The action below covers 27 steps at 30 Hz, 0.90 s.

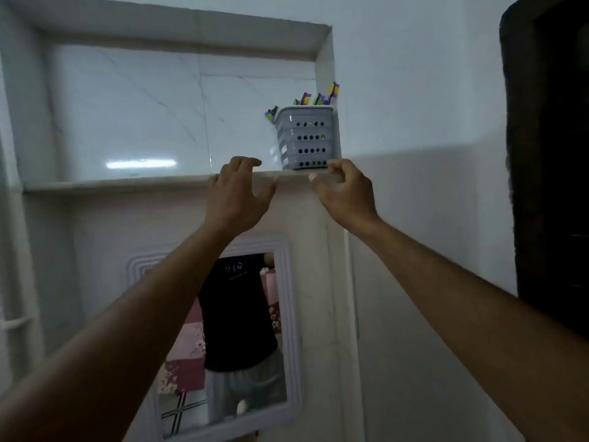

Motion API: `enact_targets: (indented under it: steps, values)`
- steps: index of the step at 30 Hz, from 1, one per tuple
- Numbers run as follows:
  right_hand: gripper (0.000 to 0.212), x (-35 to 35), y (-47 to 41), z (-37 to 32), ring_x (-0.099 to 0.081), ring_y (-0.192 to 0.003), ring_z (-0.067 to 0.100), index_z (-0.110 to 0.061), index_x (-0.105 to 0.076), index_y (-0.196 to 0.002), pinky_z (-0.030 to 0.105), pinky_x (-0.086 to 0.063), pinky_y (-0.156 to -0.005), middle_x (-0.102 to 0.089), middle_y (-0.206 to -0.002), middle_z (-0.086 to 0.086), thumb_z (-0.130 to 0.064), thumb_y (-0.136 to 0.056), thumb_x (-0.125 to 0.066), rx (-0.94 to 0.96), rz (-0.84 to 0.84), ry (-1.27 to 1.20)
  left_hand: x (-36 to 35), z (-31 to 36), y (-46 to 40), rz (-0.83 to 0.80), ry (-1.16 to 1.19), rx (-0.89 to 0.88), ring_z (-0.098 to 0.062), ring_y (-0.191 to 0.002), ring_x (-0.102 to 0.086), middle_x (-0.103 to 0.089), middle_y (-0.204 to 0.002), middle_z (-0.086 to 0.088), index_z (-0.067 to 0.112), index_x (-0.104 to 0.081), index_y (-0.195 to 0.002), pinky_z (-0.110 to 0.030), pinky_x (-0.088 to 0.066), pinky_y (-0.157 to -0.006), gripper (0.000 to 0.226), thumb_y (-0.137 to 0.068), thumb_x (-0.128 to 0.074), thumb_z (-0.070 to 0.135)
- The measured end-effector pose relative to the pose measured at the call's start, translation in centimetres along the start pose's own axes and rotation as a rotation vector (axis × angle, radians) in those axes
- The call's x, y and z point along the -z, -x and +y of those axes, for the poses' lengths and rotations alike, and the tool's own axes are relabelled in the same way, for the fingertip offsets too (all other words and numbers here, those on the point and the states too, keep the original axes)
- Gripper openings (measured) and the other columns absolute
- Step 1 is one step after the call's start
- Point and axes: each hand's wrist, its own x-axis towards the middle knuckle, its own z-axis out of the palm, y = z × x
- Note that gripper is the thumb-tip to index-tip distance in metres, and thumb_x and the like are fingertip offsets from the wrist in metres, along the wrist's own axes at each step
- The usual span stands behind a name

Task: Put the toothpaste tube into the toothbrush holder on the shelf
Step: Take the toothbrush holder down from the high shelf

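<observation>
A grey perforated toothbrush holder (304,138) stands at the right end of the marble shelf (127,184) in a wall niche. Several purple and yellow toothbrushes (318,97) stick out of its top. I cannot make out a toothpaste tube anywhere. My left hand (237,196) is raised at the shelf's front edge, just left of the holder, fingers spread and empty. My right hand (345,189) hovers right below the holder's base with loosely curled fingers, and nothing shows between them.
The niche's right wall (325,74) sits tight against the holder. Below the shelf hangs a white-framed mirror (229,339) reflecting a person in a dark shirt. A dark door frame (548,161) stands at the far right.
</observation>
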Motion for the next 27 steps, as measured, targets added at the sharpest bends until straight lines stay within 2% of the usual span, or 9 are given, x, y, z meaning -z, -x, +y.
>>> enact_targets:
  steps: [3, 5, 7, 9, 13, 16, 22, 27]
  values:
    - [0.071, -1.9, -2.5, -0.7, -0.062, -0.131, 0.016, -0.015, -0.057, -0.155, 0.032, -0.053, -0.109, -0.065, -0.151, 0.003, -0.049, -0.097, -0.082, 0.013, 0.017, 0.034, -0.9, -1.8, -1.9, -0.038, -0.070, -0.008, -0.030, -0.141, -0.056, -0.060, -0.151, -0.004, 0.020, -0.060, -0.147, -0.052, -0.033, -0.119, 0.059, -0.103, -0.058, 0.059]
    - [0.081, -3.0, -4.0, -1.3, -0.059, -0.128, 0.018, -0.014, -0.051, -0.156, 0.037, -0.054, -0.108, -0.059, -0.151, 0.006, -0.053, -0.094, -0.084, 0.031, 0.027, 0.076, -1.5, -2.7, -2.6, -0.092, -0.122, 0.001, -0.031, -0.147, -0.051, -0.058, -0.156, -0.004, 0.022, -0.058, -0.150, -0.053, -0.027, -0.124, 0.063, -0.104, -0.051, 0.064]
    - [0.096, -4.1, -5.5, -1.4, -0.054, -0.140, 0.028, -0.012, -0.042, -0.161, 0.045, -0.053, -0.114, -0.050, -0.155, 0.010, -0.061, -0.090, -0.084, 0.037, 0.057, 0.146, -2.3, -3.4, -3.0, -0.109, -0.155, 0.007, -0.030, -0.148, -0.050, -0.058, -0.156, -0.003, 0.025, -0.059, -0.150, -0.052, -0.022, -0.124, 0.063, -0.106, -0.043, 0.067]
    - [0.108, -4.9, -6.7, -1.3, -0.048, -0.148, 0.034, -0.009, -0.036, -0.164, 0.047, -0.051, -0.116, -0.044, -0.159, 0.013, -0.066, -0.086, -0.086, 0.019, 0.046, 0.179, -2.9, -3.8, -2.9, -0.075, -0.183, -0.010, -0.030, -0.145, -0.051, -0.061, -0.152, 0.000, 0.028, -0.063, -0.146, -0.050, -0.022, -0.122, 0.059, -0.108, -0.040, 0.066]
    - [0.117, -5.9, -8.5, -1.4, -0.056, -0.141, 0.035, -0.010, -0.038, -0.159, 0.051, -0.057, -0.110, -0.052, -0.155, 0.013, -0.069, -0.074, -0.092, -0.044, 0.088, 0.128, -3.7, -4.0, -2.9, -0.004, -0.186, -0.030, -0.028, -0.140, -0.055, -0.066, -0.143, 0.003, 0.032, -0.068, -0.138, -0.049, -0.023, -0.123, 0.054, -0.107, -0.040, 0.065]
    - [0.120, -6.1, -8.7, -1.8, -0.054, -0.140, 0.036, -0.009, -0.038, -0.159, 0.053, -0.055, -0.110, -0.051, -0.151, 0.013, -0.065, -0.068, -0.095, -0.048, 0.162, 0.141, -3.8, -4.2, -2.9, 0.023, -0.197, -0.021, -0.027, -0.137, -0.057, -0.068, -0.140, 0.005, 0.033, -0.069, -0.136, -0.048, -0.024, -0.123, 0.054, -0.106, -0.040, 0.067]
    - [0.146, -5.1, -8.0, -2.1, -0.049, -0.151, 0.036, -0.007, -0.015, -0.175, 0.051, -0.051, -0.116, -0.043, -0.167, 0.013, -0.068, -0.068, -0.094, 0.009, 0.254, 0.026, -3.9, -3.5, -2.9, 0.005, -0.190, 0.020, -0.028, -0.138, -0.056, -0.069, -0.139, 0.003, 0.032, -0.069, -0.135, -0.053, -0.020, -0.127, 0.058, -0.106, -0.036, 0.069]
    - [0.135, -3.4, -7.6, -3.0, -0.061, -0.137, 0.027, -0.012, -0.032, -0.167, 0.042, -0.058, -0.106, -0.057, -0.151, 0.003, -0.067, -0.059, -0.093, 0.014, 0.319, -0.097, -3.6, -2.7, -2.5, -0.002, -0.155, 0.049, -0.029, -0.140, -0.055, -0.070, -0.139, -0.001, 0.027, -0.069, -0.137, -0.055, -0.017, -0.130, 0.058, -0.107, -0.040, 0.066]
